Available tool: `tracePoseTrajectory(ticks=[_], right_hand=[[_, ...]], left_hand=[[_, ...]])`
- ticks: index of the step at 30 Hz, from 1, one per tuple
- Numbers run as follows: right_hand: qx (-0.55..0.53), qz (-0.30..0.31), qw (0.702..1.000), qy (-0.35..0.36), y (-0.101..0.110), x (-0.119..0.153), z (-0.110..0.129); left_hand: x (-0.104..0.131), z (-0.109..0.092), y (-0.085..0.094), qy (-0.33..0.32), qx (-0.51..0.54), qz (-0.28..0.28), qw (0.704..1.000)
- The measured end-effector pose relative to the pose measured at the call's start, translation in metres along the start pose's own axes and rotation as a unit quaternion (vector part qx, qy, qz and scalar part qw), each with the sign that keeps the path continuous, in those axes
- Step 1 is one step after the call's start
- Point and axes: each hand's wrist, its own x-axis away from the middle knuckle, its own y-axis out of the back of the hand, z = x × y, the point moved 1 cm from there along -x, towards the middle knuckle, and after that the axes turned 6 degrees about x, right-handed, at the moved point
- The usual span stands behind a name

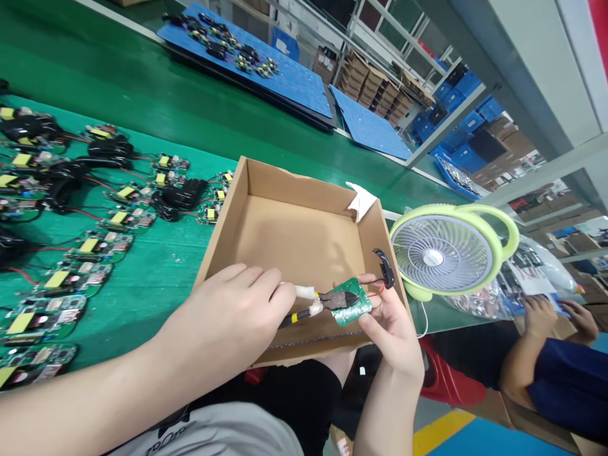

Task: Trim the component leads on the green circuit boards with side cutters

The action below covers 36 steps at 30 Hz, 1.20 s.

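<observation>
My left hand [237, 307] is wrapped round the handles of a pair of cutting pliers [308, 301]. The dark jaws of the pliers lie against the face of a small green circuit board [350, 303]. Fingers of my right hand [392, 326] pinch that board at its right edge. Red and black wires run from the board to a black curved part [384, 269], which rests by my right fingertips. Both hands are over the near right part of a shallow cardboard box [304, 231], its inside facing up.
Several circuit boards with black parts [126, 218] lie on the green mat at left. A green fan [437, 253] stands right of the box. Blue sheets [294, 79] lie behind, one carrying more boards. At far right a person's hands [541, 316] work at the bench.
</observation>
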Motion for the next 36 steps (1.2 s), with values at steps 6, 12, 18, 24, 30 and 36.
tracePoseTrajectory(ticks=[6, 12, 18, 24, 30, 36], right_hand=[[0.028, -0.009, 0.999, -0.013, 0.0, -0.004, 0.002], [0.049, -0.024, 0.999, -0.006, 0.0, -0.005, 0.004], [0.007, -0.019, 1.0, 0.005, -0.002, -0.006, 0.005], [0.009, -0.029, 0.999, 0.012, -0.003, -0.006, 0.006], [-0.015, -0.015, 1.0, 0.023, -0.002, -0.005, 0.006], [-0.015, 0.002, 0.999, 0.028, -0.002, -0.005, 0.004]], left_hand=[[0.002, 0.001, -0.005, 0.014, 0.005, 0.01, 1.0], [-0.002, 0.001, -0.009, 0.035, 0.03, 0.019, 0.999], [-0.002, -0.001, -0.008, 0.026, 0.036, 0.021, 0.999], [0.0, -0.003, -0.011, 0.027, 0.034, 0.021, 0.999], [-0.001, -0.002, -0.011, 0.009, 0.026, 0.021, 0.999], [0.001, -0.003, -0.011, 0.012, 0.031, 0.023, 0.999]])
